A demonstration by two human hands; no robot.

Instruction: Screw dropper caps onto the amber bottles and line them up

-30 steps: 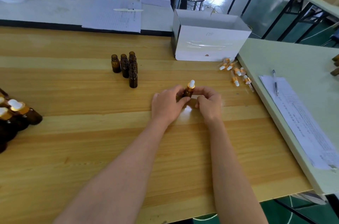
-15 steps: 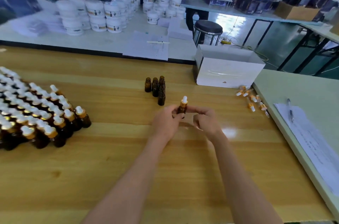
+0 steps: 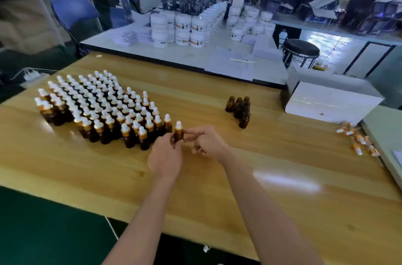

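L hand (image 3: pixel 165 156) grips 1 capped btl (image 3: pixel 179 135); R hand (image 3: pixel 212 142) at its cap (image 3: pixel 178 126), grip unclear. Uncapped btls (image 3: pixel 241 110), loose caps (image 3: pixel 359 143): count unclear.

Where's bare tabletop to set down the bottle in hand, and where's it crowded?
Free: the wooden table strip between the capped bottles and the uncapped bottles; the wide patch from those to the loose dropper caps; the near edge beside both forearms. Crowded: the capped block, close beside the held bottle in the left hand.
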